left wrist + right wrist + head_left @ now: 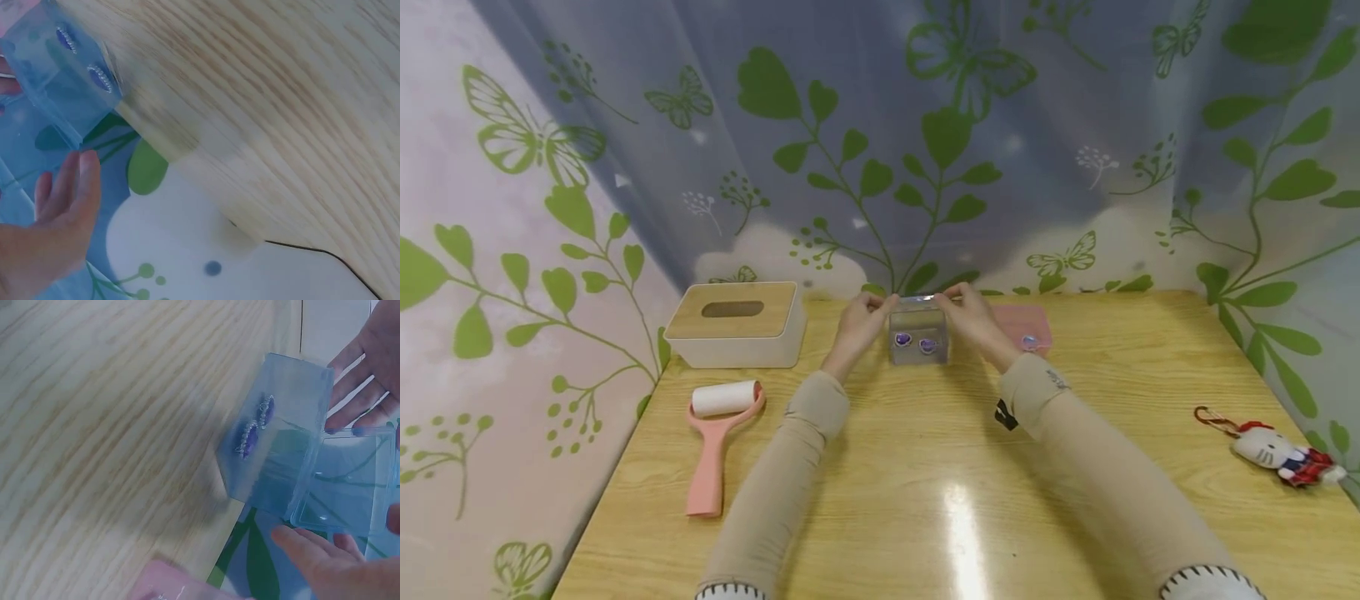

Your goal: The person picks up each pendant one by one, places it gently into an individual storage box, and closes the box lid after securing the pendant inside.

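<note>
A clear plastic box (pixel 917 323) stands near the table's back edge, its hinged lid (pixel 347 481) swung up. Two purple gems (pixel 249 439) with sparkling rims show on the side facing the person. At the lid's left corner, my left hand (pixel 859 323) holds the edge with its thumb in front; its other fingers (pixel 362 381) reach straight beside the box in the right wrist view. My right hand (pixel 973 323) holds the opposite corner, thumb at the lid's edge and fingers (pixel 300 544) behind. The left thumb is mostly out of the left wrist view.
Just right of the right hand sits a pink see-through box (pixel 1018 323) with a bluish gem. A tissue box (pixel 752 342) and a pink lint roller (pixel 707 467) stand left. A plush cat keychain (pixel 1273 450) lies at the right; a patterned curtain (pixel 865 125) hangs behind.
</note>
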A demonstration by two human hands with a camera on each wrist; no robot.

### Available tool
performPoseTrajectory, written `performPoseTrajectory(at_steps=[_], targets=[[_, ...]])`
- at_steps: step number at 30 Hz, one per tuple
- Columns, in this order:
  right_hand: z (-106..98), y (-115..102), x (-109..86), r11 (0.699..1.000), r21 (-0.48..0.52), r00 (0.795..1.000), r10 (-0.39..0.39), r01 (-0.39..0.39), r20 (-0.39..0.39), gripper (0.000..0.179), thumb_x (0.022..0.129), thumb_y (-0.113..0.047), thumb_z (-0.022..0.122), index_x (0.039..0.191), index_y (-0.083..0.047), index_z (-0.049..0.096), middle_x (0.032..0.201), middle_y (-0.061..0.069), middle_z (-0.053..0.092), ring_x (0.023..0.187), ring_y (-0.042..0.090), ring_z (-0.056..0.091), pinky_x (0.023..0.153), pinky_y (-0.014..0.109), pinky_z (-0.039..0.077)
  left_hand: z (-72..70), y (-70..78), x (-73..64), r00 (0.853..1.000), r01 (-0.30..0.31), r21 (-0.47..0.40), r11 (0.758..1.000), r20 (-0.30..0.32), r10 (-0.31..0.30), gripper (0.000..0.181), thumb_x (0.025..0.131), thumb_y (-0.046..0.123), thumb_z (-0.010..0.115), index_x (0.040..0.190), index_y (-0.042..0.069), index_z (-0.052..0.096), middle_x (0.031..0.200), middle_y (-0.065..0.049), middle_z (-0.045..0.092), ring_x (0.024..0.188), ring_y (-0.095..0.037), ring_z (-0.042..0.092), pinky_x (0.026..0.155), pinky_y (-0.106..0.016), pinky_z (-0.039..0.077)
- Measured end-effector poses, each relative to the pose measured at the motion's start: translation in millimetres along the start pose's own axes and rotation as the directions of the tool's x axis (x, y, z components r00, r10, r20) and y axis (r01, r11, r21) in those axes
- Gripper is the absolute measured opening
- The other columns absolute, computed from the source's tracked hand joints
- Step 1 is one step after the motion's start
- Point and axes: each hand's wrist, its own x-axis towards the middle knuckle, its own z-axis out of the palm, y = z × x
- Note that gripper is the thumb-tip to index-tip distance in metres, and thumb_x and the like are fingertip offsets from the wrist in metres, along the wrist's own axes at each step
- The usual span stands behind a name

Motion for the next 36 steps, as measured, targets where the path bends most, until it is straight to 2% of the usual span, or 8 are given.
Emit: performPoseTrajectory(at_steps=[8,15,19,22,24,27,31,36], targets=[[-5,11,-0.2,0.985,-0.138,0.984,-0.077,0.1,0.162,0.061,0.115,-0.039,0.041,0.166,-0.008,0.029,0.17,0.021,0.036,0.157,0.043,0.036,0.13,0.059,0.031,-7.8,-6.0,-1.6,0.98,-0.143,0.113,0.983,0.154,0.125,0.057,0.108,0.045,0.056,0.15,0.007,0.054,0.148,-0.016,0.063,0.135,-0.035,0.061,0.114,-0.051,0.053],[-4,16,-5.1,0.914,-0.354,0.966,-0.119,0.197,0.231,0.059,0.114,-0.035,0.045,0.166,-0.011,0.031,0.172,0.022,0.03,0.153,0.047,0.039,0.128,0.064,0.032,-10.7,-16.0,-2.4,0.961,-0.179,0.183,0.967,0.243,0.132,0.053,0.107,0.036,0.062,0.154,0.014,0.053,0.16,-0.009,0.054,0.142,-0.036,0.058,0.117,-0.052,0.052],[0,20,-3.8,0.88,-0.418,0.964,-0.138,0.226,0.229,0.059,0.113,-0.028,0.05,0.165,-0.01,0.032,0.159,0.028,0.048,0.101,0.035,0.074,0.109,0.055,0.056,-10.1,-19.5,-1.5,0.949,-0.219,0.181,0.959,0.267,0.166,0.055,0.105,0.027,0.066,0.155,0.009,0.052,0.161,-0.013,0.052,0.143,-0.039,0.057,0.118,-0.052,0.051],[4,23,-2.8,0.856,-0.453,0.963,-0.167,0.248,0.212,0.058,0.111,-0.024,0.054,0.164,-0.009,0.036,0.159,0.03,0.047,0.074,0.025,0.069,0.093,0.047,0.063,-8.7,-22.6,-1.2,0.943,-0.247,0.182,0.952,0.27,0.193,0.055,0.103,0.021,0.069,0.153,0.005,0.053,0.163,-0.015,0.05,0.141,-0.04,0.058,0.117,-0.05,0.052],[6,24,-3.5,0.849,-0.462,0.963,-0.181,0.256,0.2,0.057,0.11,-0.022,0.056,0.163,-0.009,0.038,0.161,0.029,0.045,0.079,0.027,0.073,0.088,0.046,0.064,-7.2,-24.6,-0.8,0.942,-0.259,0.178,0.949,0.265,0.207,0.055,0.102,0.019,0.07,0.152,0.003,0.054,0.162,-0.016,0.05,0.139,-0.039,0.061,0.115,-0.048,0.054],[9,26,-6.6,0.83,-0.49,0.963,-0.201,0.266,0.182,0.056,0.11,-0.021,0.057,0.162,-0.009,0.04,0.172,0.025,0.023,0.098,0.034,0.076,0.106,0.052,0.059,-4.5,-26.6,-0.8,0.943,-0.267,0.18,0.947,0.249,0.219,0.056,0.099,0.018,0.073,0.15,0.002,0.055,0.159,-0.017,0.053,0.136,-0.038,0.064,0.113,-0.046,0.055],[14,29,-8.9,0.814,-0.519,0.964,-0.206,0.263,0.165,0.057,0.109,-0.02,0.058,0.162,-0.008,0.04,0.171,0.027,0.024,0.078,0.033,0.071,0.099,0.049,0.061,-1.4,-29.3,-2.5,0.946,-0.274,0.177,0.945,0.229,0.231,0.057,0.097,0.015,0.075,0.149,0.0,0.056,0.157,-0.019,0.055,0.133,-0.038,0.066,0.111,-0.044,0.057],[18,32,-14.7,0.791,-0.55,0.963,-0.237,0.267,0.126,0.053,0.108,-0.018,0.06,0.158,-0.006,0.046,0.168,0.03,0.031,0.125,0.047,0.067,0.115,0.057,0.052,4.8,-34.3,-8.5,0.948,-0.288,0.207,0.935,0.202,0.247,0.056,0.096,0.014,0.075,0.147,0.0,0.058,0.158,-0.021,0.052,0.13,-0.037,0.068,0.109,-0.043,0.058]])
